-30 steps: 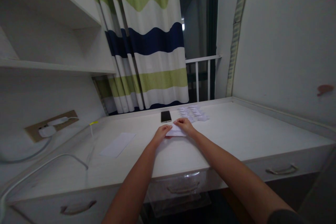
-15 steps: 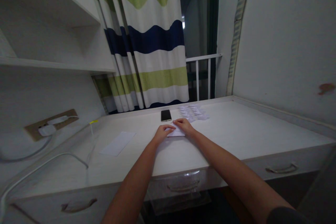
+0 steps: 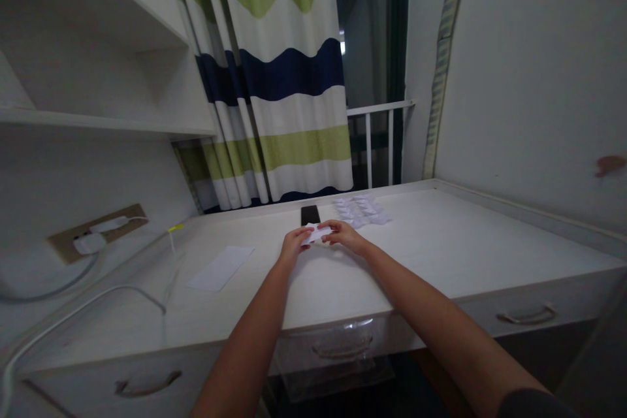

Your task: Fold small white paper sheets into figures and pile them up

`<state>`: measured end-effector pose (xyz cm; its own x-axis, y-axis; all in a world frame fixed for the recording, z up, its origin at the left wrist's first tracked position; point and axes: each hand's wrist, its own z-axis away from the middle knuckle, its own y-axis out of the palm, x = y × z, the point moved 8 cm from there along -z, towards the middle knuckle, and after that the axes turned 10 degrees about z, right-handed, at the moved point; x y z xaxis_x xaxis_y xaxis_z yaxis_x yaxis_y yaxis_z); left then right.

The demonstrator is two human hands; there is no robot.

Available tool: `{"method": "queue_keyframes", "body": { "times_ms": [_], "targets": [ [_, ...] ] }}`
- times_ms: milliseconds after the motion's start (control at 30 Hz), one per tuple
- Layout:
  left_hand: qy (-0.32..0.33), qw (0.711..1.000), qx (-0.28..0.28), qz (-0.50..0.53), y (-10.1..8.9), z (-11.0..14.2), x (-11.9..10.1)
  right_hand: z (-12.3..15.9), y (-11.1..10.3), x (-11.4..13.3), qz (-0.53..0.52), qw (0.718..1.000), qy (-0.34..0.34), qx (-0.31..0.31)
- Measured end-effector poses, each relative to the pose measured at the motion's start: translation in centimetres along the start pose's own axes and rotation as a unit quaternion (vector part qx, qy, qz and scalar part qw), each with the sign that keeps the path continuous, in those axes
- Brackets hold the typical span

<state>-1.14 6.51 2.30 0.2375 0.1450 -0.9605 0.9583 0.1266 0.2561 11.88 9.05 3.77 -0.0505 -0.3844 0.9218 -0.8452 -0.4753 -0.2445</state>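
Left hand (image 3: 294, 245): I am pinching the left end of the small white paper (image 3: 317, 234) with my fingertips.
Right hand (image 3: 345, 237): I am pinching its right end, holding the paper level between both hands, just above the white desk (image 3: 441, 255).
Left of left hand: I am leaving a white paper sheet (image 3: 220, 268) lying flat.
Just beyond hands: I am seeing a black smartphone (image 3: 310, 214), partly hidden by the paper.
Beyond right hand: I am seeing a cluster of small white paper pieces (image 3: 360, 211).

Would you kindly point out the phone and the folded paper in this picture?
Phone (image 3: 310, 215): head view, on its dark face.
Folded paper (image 3: 316, 234): head view, on its middle, between the hands.
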Motion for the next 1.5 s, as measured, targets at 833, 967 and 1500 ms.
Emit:
{"method": "queue_keyframes", "body": {
  "times_ms": [833,967,1500],
  "targets": [
    [0.054,0.993,0.064,-0.078,1.3,0.6,-0.8,0.2,-0.9,-1.6,-0.045,0.996,0.071,-0.024],
    [0.058,0.994,0.052,-0.073,1.1,0.5,-0.8,0.5,-0.7,-1.2,-0.055,0.994,0.087,-0.016],
    [0.035,0.994,0.083,-0.054,1.5,0.3,-0.3,0.0,-1.2,-1.7,-0.061,0.994,0.081,-0.046]
  ]
}}
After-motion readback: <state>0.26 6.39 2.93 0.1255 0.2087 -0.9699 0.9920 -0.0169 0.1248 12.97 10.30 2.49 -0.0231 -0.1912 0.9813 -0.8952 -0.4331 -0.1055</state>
